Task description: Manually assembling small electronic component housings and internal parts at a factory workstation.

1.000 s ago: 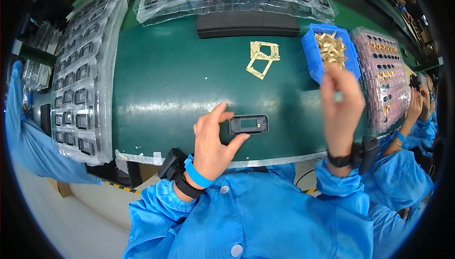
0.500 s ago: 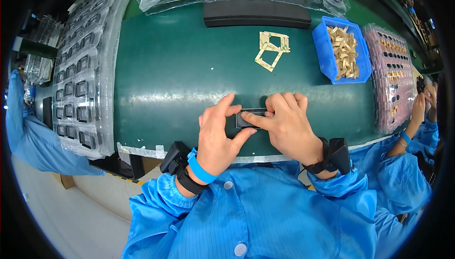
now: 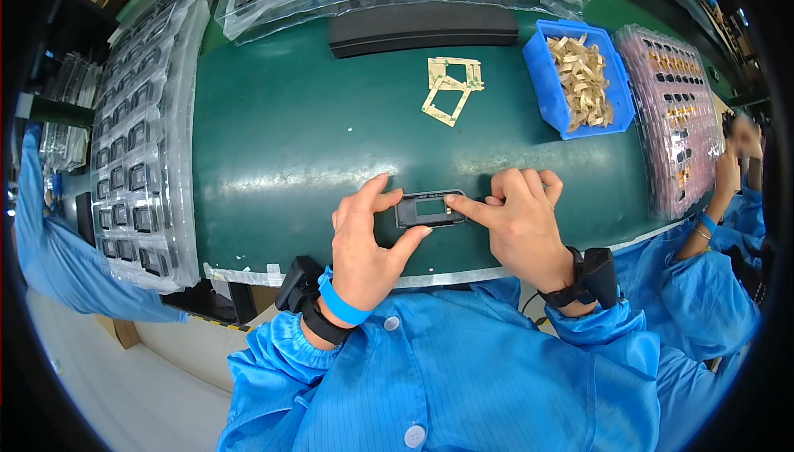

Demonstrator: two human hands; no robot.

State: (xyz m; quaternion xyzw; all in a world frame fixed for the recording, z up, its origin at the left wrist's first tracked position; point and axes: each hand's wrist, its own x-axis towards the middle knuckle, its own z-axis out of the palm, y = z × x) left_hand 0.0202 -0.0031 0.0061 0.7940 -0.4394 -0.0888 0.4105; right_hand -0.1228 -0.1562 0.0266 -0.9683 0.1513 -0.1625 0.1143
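Note:
A small black rectangular frame part with a window [image 3: 429, 209] lies on the green conveyor belt [image 3: 298, 146] near its front edge. My left hand [image 3: 366, 241] grips its left end between thumb and forefinger. My right hand [image 3: 518, 222] rests at its right end, the forefinger pressing on the part's right edge. Both wrists carry black bands; the left also has a blue strap.
A blue bin [image 3: 579, 80] of tan strips sits at the back right, next to a pink tray [image 3: 676, 113] of small parts. Tan adhesive frames [image 3: 451, 88] lie mid-belt. A black bar [image 3: 423, 28] and clear trays [image 3: 145, 146] of black parts line the back and left. Another person's hands [image 3: 732, 162] work at the right.
My right hand came down from the blue bin to the black part a second ago. Since then both hands have stayed on the part, the right forefinger now pressing its right edge.

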